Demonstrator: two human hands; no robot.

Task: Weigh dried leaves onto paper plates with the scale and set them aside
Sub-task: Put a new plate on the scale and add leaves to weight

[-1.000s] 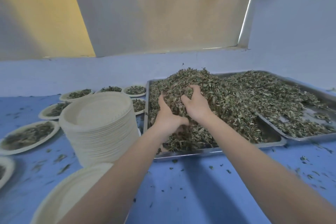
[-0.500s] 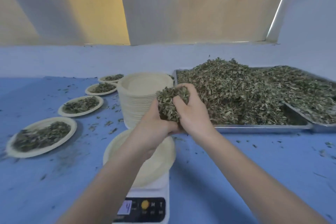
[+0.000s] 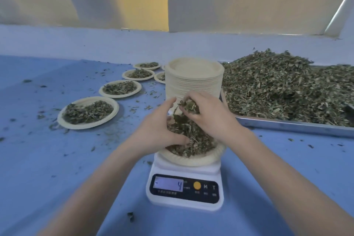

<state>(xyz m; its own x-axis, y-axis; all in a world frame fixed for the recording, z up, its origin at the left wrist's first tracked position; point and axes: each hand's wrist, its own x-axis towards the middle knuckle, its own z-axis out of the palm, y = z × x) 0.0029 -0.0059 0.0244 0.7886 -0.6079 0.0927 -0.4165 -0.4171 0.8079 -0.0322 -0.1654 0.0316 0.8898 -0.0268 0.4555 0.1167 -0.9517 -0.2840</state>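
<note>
Both hands sit over the paper plate [image 3: 191,161] on the scale [image 3: 184,191], and the grip differs between them: the right hand [image 3: 208,117] has its fingers curled round a clump of dried leaves [image 3: 188,106], held just above the plate, while the left hand [image 3: 159,130] lies with fingers fairly straight and spread, its fingertips [image 3: 183,141] pressing into the loose heap of leaves [image 3: 191,138] already on the plate, pinching nothing that can be seen. From the head camera, the plate rests on the white scale's platform near the middle of the blue table [image 3: 57,168], and the scale's lit display [image 3: 169,183] shows a 4 with a dash at its left edge; beside it are an orange button and keys marked M and T. Just behind the hands stands a tall stack of paper plates [image 3: 193,78]. To the right, a metal tray [image 3: 295,126] holds a large mound of leaves [image 3: 277,86], its near rim running along the table. To the left, filled plates are laid out in a row going back: the nearest filled plate [image 3: 88,112], then a second plate [image 3: 120,88], a third plate [image 3: 138,74] and a fourth plate [image 3: 147,65], with another partly hidden behind the stack. Leaf crumbs are scattered across the table.
</note>
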